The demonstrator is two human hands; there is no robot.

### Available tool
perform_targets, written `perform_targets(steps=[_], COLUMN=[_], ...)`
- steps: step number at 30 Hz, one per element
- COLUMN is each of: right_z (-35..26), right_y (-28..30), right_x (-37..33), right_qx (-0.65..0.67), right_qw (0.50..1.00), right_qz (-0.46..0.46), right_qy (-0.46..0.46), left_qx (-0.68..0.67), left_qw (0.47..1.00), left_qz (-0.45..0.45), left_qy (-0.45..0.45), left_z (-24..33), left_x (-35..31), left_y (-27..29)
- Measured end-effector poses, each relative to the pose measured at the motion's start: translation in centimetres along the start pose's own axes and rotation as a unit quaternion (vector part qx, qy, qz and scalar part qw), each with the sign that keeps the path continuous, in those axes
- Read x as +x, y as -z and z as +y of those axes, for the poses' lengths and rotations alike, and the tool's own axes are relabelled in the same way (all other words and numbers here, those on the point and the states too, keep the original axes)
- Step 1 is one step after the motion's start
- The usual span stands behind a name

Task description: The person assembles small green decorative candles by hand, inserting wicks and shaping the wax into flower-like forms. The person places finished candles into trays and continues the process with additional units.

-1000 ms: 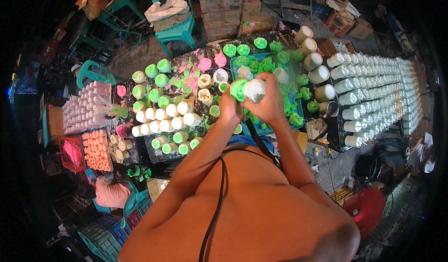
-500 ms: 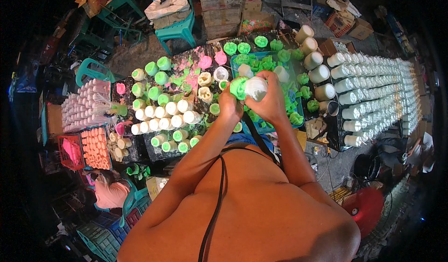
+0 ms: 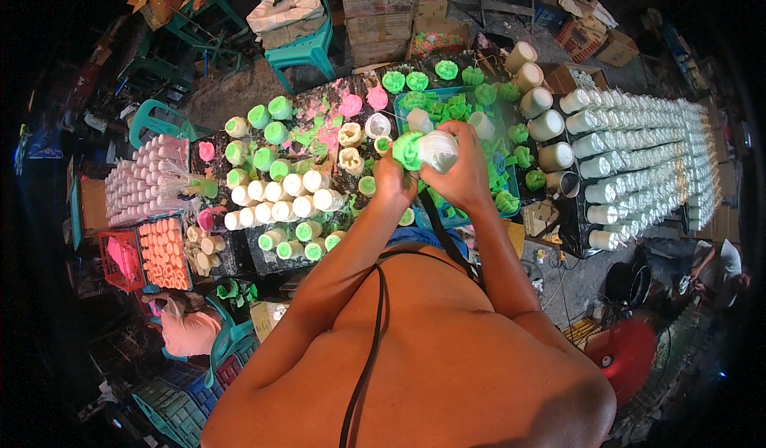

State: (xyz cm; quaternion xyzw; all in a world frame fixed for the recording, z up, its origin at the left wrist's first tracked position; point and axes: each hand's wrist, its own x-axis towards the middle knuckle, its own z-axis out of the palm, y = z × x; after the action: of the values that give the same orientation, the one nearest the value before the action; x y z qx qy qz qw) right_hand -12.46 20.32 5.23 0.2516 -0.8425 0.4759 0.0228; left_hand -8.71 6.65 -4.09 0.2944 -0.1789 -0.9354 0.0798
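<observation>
Over the near side of a blue tray (image 3: 517,201), my hands are close together. My left hand (image 3: 392,181) is closed on a green, petalled, flower-shaped piece (image 3: 408,151). In my right hand (image 3: 463,167), fingers wrap round a white, rounded, ridged piece (image 3: 438,151). The two pieces touch or nearly touch; whether they are joined is hard to tell. Green scraps and several green flower-shaped pieces lie in the tray, along with a translucent cup (image 3: 481,126).
White cylinders (image 3: 294,185) and green-topped ones stand on the table to the left. Large cream cylinders (image 3: 546,126) line the tray's right side, beside many rows of white ones (image 3: 606,169). A red fan (image 3: 626,360) and a teal chair (image 3: 307,53) are nearby.
My hands keep nearly the same place, and the white piece in my right hand has turned slightly. At the far right, a person in the background has shifted.
</observation>
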Motion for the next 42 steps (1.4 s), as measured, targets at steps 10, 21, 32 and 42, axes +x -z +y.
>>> perform_targets(steps=[10,21,32,42], right_z=[0.3,0.8,1.0,0.6], right_y=[0.0,0.0,0.3,1.4], right_x=[-0.2,-0.2,-0.3,-0.6], right_qx=[0.010,0.017,0.024,0.040], right_qw=[1.000,1.000,0.999,0.998], right_qz=[0.006,0.008,0.008,0.020], right_qy=[-0.009,-0.017,-0.027,-0.049], left_qx=[-0.006,-0.004,0.011,0.021], left_qw=[1.000,1.000,1.000,0.999], left_qz=[-0.002,0.004,0.023,0.026], left_qy=[0.003,0.013,0.012,0.012], left_z=[-0.4,-0.3,-0.4,-0.6], left_x=[0.8,0.6,0.2,0.7], left_y=[1.2,0.9,0.3,0.8])
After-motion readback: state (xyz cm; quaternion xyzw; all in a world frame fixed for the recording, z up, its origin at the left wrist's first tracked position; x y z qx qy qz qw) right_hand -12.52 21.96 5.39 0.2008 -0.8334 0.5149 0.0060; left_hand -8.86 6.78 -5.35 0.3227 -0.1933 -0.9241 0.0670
